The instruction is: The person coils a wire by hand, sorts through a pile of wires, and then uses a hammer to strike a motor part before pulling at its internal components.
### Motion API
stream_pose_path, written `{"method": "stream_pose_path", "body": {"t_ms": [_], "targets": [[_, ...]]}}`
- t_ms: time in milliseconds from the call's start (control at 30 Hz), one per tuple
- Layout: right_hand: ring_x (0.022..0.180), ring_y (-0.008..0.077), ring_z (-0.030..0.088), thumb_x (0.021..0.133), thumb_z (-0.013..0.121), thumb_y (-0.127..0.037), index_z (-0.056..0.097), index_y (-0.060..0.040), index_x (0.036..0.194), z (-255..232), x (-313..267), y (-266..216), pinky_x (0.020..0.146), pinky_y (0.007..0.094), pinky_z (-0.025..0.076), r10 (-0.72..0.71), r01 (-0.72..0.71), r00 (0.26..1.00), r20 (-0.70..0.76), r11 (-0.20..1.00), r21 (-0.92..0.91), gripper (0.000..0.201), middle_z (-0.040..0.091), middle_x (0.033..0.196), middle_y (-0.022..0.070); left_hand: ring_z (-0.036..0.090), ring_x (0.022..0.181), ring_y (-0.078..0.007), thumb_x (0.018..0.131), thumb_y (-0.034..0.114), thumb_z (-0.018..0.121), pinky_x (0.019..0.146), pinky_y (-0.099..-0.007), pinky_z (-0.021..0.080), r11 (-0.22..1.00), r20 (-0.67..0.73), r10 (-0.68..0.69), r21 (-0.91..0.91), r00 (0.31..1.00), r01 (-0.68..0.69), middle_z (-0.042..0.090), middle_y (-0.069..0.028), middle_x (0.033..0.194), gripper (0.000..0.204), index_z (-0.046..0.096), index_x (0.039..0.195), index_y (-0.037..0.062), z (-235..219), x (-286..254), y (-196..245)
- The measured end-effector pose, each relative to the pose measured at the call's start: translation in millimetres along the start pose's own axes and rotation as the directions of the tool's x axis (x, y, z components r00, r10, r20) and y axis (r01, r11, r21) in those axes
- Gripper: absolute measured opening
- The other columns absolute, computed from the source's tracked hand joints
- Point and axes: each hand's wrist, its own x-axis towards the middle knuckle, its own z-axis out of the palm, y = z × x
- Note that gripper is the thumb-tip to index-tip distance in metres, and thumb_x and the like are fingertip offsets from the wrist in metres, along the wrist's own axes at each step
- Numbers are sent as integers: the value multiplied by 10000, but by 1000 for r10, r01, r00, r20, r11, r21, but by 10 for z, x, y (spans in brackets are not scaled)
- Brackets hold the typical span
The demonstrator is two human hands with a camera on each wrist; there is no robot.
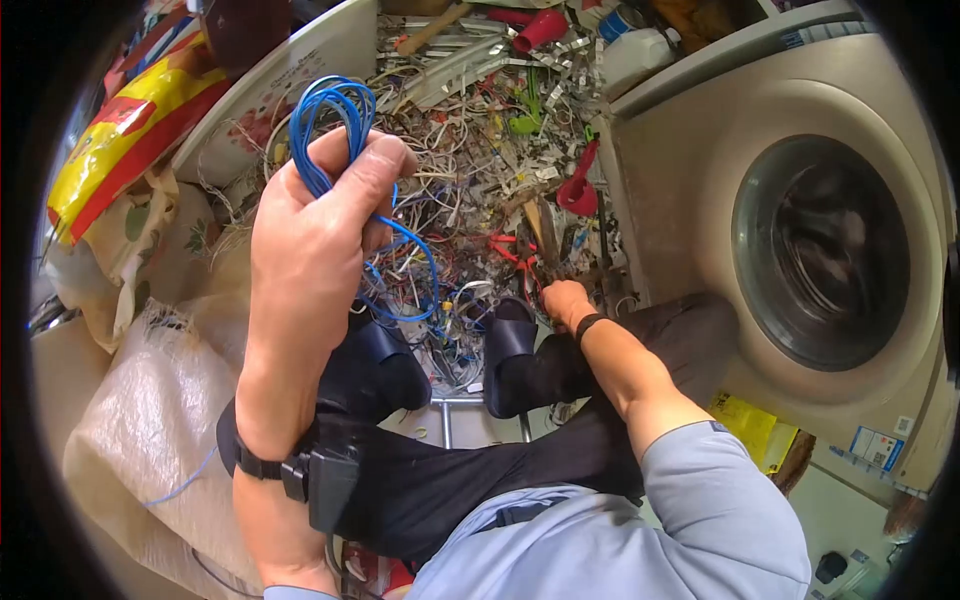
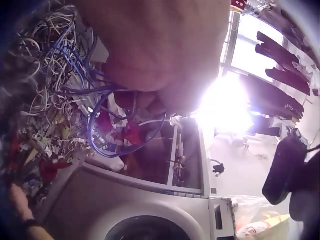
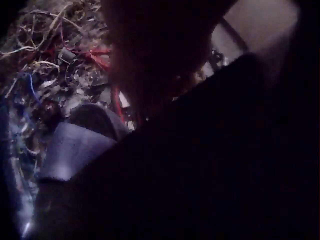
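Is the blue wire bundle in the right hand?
No, the left hand grips the blue wire; the right hand reaches into the wire pile.

A washing machine (image 1: 800, 250) with a round glass door stands at the right, against a floor heaped with scrap wires (image 1: 480, 150). White woven sacks (image 1: 150, 420) lie at the left, under a red and yellow bag (image 1: 120, 130). The left wrist view shows a glaring bright window (image 2: 235, 107).

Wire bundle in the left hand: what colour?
Blue wire bundle, clearest in the head view.
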Motion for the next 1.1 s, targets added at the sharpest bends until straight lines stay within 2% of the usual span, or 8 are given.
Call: {"method": "stream_pose_path", "body": {"t_ms": [167,267,333,400,733,900,1000,1100], "targets": [[1024,343,732,920,588,-189,792,-70,1029,375,280,148,884,464,588,-148,146,951,-272,989,-27,261,767,1079,136,448,578,-7,1023,263,662,513,-180,286,999,7,-33,3,999,33,552,65,699,234,711,1029,34,88,63,3],[947,425,688,857,641,-210,770,-87,961,171,405,408,838,502,554,-107,285,907,-408,869,405,206,732,959,210,472,585,-4,1024,272,663,515,-172,292,999,18,-49,9,999,49,563,67,710,237,708,1047,41,105,73,2],[965,430,690,869,657,-230,766,-66,962,62,480,589,848,515,545,166,185,819,-550,830,526,218,736,958,202,487,597,-6,1021,272,668,524,-170,302,998,65,-61,10,996,60,584,61,727,235,707,1053,43,92,78,-1],[982,433,691,893,651,-239,765,-58,960,71,514,693,843,511,546,394,36,773,-497,755,655,224,734,964,215,496,607,-8,1018,266,673,526,-171,309,998,83,-57,25,995,55,600,57,745,227,707,1053,45,55,96,-13],[994,431,694,837,737,-315,765,-47,942,75,549,683,868,512,546,500,-228,792,-351,775,589,288,735,1027,227,503,634,-6,1009,258,680,525,-185,316,997,118,-51,71,992,43,617,61,764,193,714,1036,70,80,122,-128],[883,439,693,816,742,-325,755,-42,908,-1068,263,458,786,519,544,141,227,851,-506,769,597,298,702,859,238,489,603,-38,996,252,666,552,-232,380,965,127,-60,261,990,25,558,65,698,217,705,938,47,150,161,-85],[833,443,668,864,708,-279,720,10,918,-2053,-502,-118,734,500,515,-150,486,763,-629,774,405,294,679,847,249,577,704,-65,1016,257,648,655,-246,463,864,200,48,483,979,-141,654,29,791,264,731,985,8,139,208,-238],[724,239,695,912,722,-210,746,18,971,-2686,-1285,-552,669,380,549,-251,621,755,-606,572,536,237,704,820,167,602,690,-162,1003,258,633,674,-325,482,837,215,143,495,966,-234,646,-85,761,267,708,979,3,184,226,-372]]}}
